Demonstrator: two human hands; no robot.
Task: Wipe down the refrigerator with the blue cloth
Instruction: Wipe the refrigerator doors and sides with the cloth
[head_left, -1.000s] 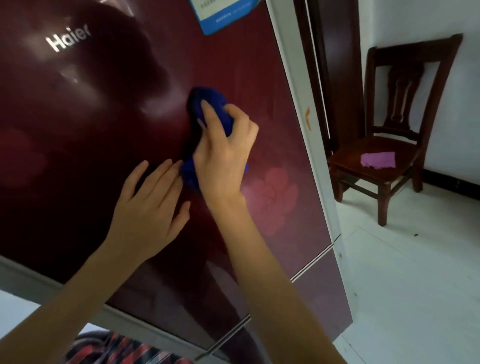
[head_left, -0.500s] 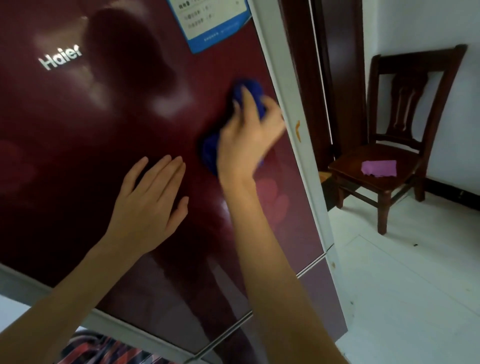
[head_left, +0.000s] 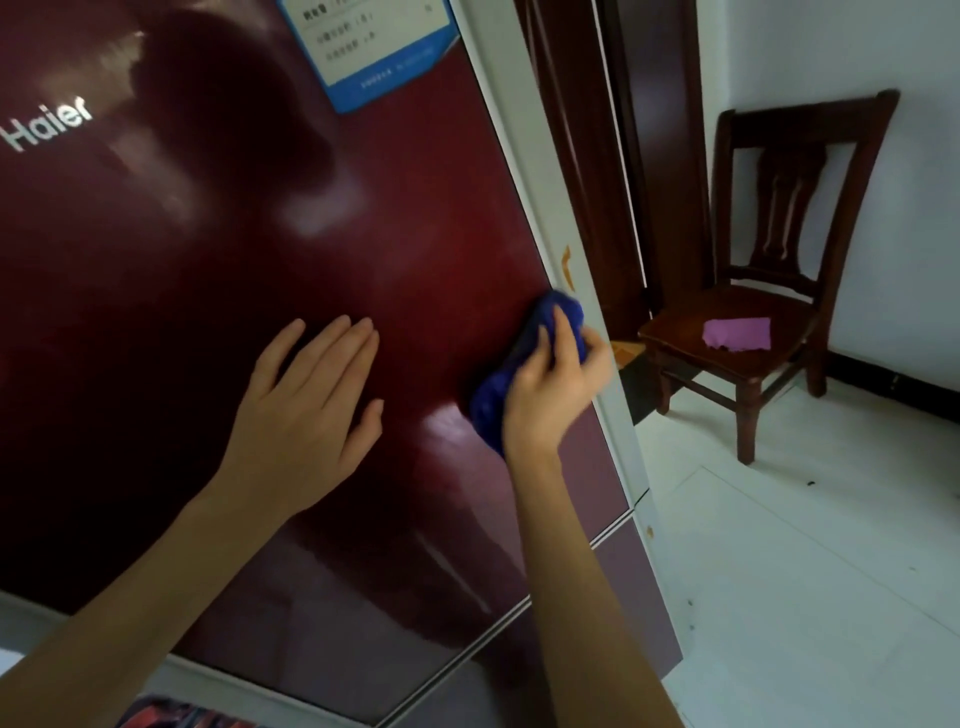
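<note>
The dark red refrigerator (head_left: 208, 249) fills the left of the view, its glossy door bearing a silver logo and a blue-edged label (head_left: 374, 47). My right hand (head_left: 553, 395) presses the bunched blue cloth (head_left: 493, 405) against the door, close to its pale right edge. The cloth shows above my fingers and to the left of my palm; the rest is hidden under the hand. My left hand (head_left: 306, 415) lies flat on the door with fingers spread, a short way left of the cloth and apart from it.
A dark wooden chair (head_left: 769, 291) stands against the white wall to the right, with a purple cloth (head_left: 737, 335) on its seat. A dark door frame (head_left: 613, 156) sits behind the refrigerator's edge. White floor (head_left: 805, 571) spreads at the lower right.
My right hand has carried the blue cloth across the door to its right edge, ending lower than half a second ago. My left hand has stayed flat on the door.
</note>
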